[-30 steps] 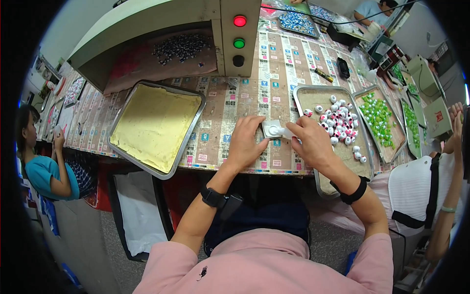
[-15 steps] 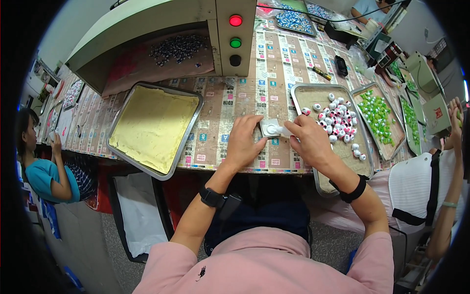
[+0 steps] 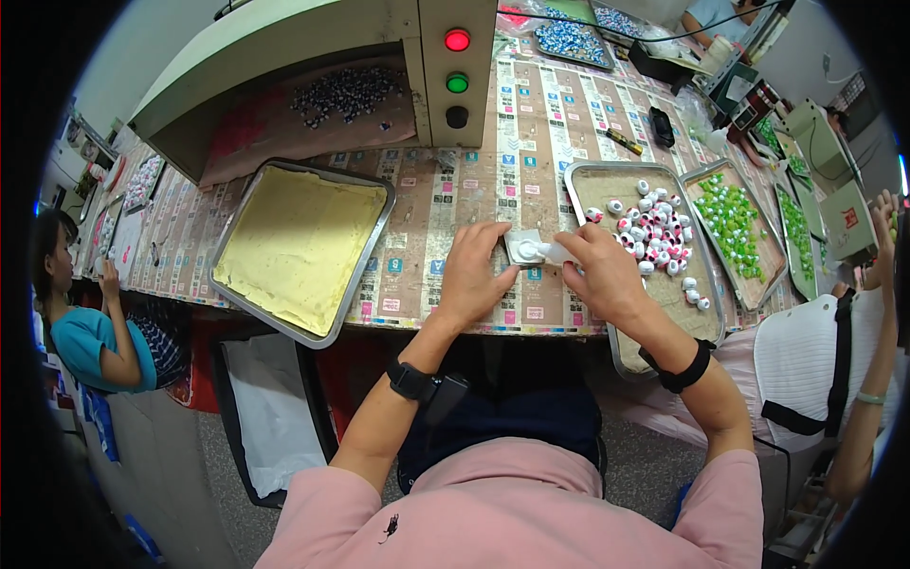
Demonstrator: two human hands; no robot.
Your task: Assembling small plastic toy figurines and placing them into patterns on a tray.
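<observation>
My left hand (image 3: 474, 275) lies on the table edge area, thumb and forefinger closed against the sides of a small square pale plate (image 3: 513, 237). A white round shape (image 3: 528, 248) sits on that plate. My right hand (image 3: 604, 272) pinches a small translucent white bottle (image 3: 558, 253), tilted, its narrow end at the round shape. My fingers hide much of the bottle. Beside my right hand is a metal tray (image 3: 701, 327) holding many white beads (image 3: 654, 228) with pink and dark marks.
A tray lined with yellow sheet (image 3: 294, 242) stands at the left. Behind it is a box-shaped machine (image 3: 453, 104) with lights, dark beads inside. Trays of green beads (image 3: 728, 223) and blue beads (image 3: 572, 40) lie beyond. A yellow-black cutter (image 3: 623, 142) lies there. People sit on both sides.
The fingers of my right hand have shifted slightly to the right, showing more of the white bottle. My left hand and the plate stay nearly in place.
</observation>
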